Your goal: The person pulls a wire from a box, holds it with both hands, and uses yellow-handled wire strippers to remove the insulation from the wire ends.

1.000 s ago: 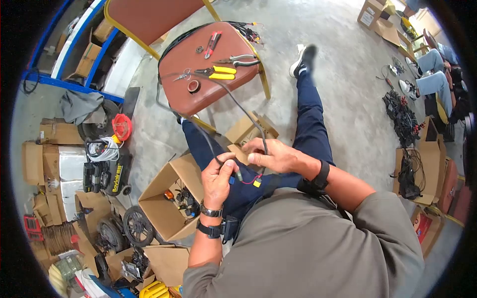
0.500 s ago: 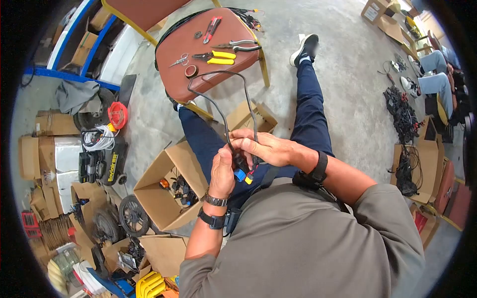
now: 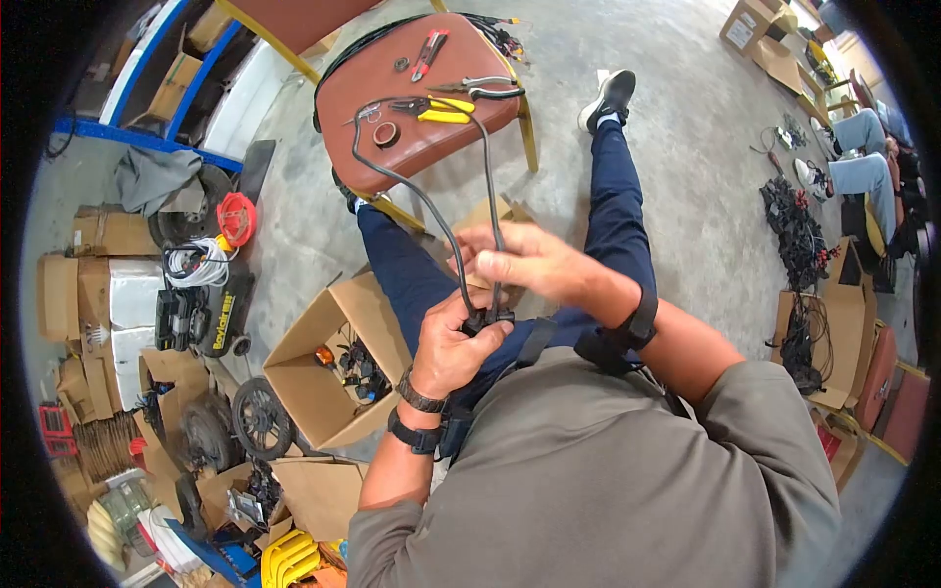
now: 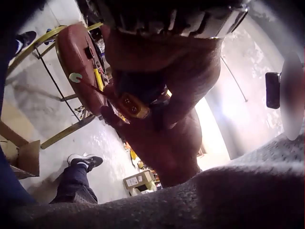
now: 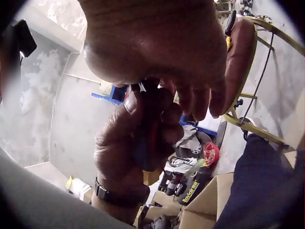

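A black cable (image 3: 421,196) rises in a loop from my left hand (image 3: 449,345), which grips its two ends together above my lap. From under that hand a yellow connector (image 4: 135,106) with dark round holes shows in the left wrist view. My right hand (image 3: 534,260) is just beyond, its fingers extended beside the cable and overlapping one strand in the head view. In the right wrist view its fingers (image 5: 201,102) look straight, close over the left hand. A red wire (image 4: 93,86) with a pale green hooked tip sticks out near the connector. The left palm hides the cable ends.
On a brown chair (image 3: 431,167) lie yellow-handled strippers (image 3: 443,111), pliers (image 3: 480,88), a red cutter (image 3: 428,56), small scissors and a tape roll (image 3: 386,134). An open cardboard box (image 3: 314,392) with parts stands by my left leg. More boxes and wheels are further left.
The two cable ends, earlier apart, came together between both hands; the left hand now grips them. The right hand has lifted slightly away, and blue and yellow connectors have gone out of head view.
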A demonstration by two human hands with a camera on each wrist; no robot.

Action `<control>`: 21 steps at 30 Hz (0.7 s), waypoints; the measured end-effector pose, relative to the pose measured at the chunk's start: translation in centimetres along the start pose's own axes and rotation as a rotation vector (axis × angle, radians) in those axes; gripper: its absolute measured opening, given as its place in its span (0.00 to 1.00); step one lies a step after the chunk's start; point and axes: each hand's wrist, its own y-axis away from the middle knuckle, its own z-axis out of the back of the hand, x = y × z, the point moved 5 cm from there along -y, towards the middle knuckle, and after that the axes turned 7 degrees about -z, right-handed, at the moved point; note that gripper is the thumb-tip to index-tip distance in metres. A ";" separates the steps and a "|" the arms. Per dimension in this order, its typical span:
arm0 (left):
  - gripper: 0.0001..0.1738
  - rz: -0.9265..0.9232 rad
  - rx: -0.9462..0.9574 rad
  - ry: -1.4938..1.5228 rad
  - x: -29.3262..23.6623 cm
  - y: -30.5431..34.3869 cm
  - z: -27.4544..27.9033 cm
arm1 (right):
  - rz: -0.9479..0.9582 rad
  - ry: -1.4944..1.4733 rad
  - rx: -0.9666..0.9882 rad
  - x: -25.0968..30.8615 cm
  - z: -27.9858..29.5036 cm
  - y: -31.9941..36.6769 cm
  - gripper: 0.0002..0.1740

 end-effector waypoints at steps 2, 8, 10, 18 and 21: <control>0.12 -0.026 0.042 -0.040 -0.4 0.0 0.1 | 0.055 -0.162 -0.007 1.3 1.0 -0.3 0.27; 0.12 0.217 0.201 -0.254 3.2 2.3 1.3 | 0.159 -0.468 -0.188 3.6 5.3 0.1 0.18; 0.13 0.093 0.239 -0.471 4.7 3.2 2.6 | 0.215 -0.456 -0.264 4.2 7.6 0.6 0.17; 0.10 0.110 0.190 -0.991 7.3 5.4 7.6 | 0.188 0.405 -0.289 4.8 11.8 4.6 0.14; 0.08 0.059 0.094 -1.206 8.2 4.7 9.8 | 0.241 0.814 -0.104 4.7 9.5 7.0 0.08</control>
